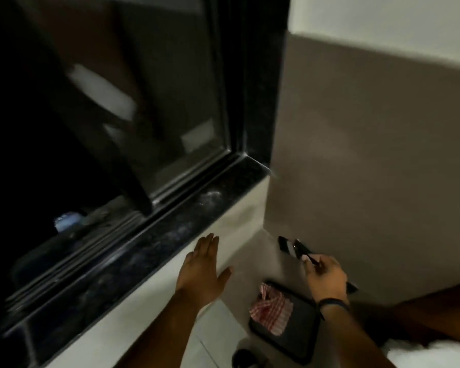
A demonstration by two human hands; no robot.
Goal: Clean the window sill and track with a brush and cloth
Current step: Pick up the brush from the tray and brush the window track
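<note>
Right hand (325,276) grips a black brush (292,247); left hand (203,272) spreads flat below the dusty sill (170,235). Checked cloth (271,309) lies on a dark tray (300,338).

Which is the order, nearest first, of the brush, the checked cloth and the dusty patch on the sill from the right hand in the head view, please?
1. Brush: in the right hand itself, bristles up and left.
2. Checked cloth: just below and left, on the dark tray.
3. Dusty patch: farthest, up on the dark sill.
</note>
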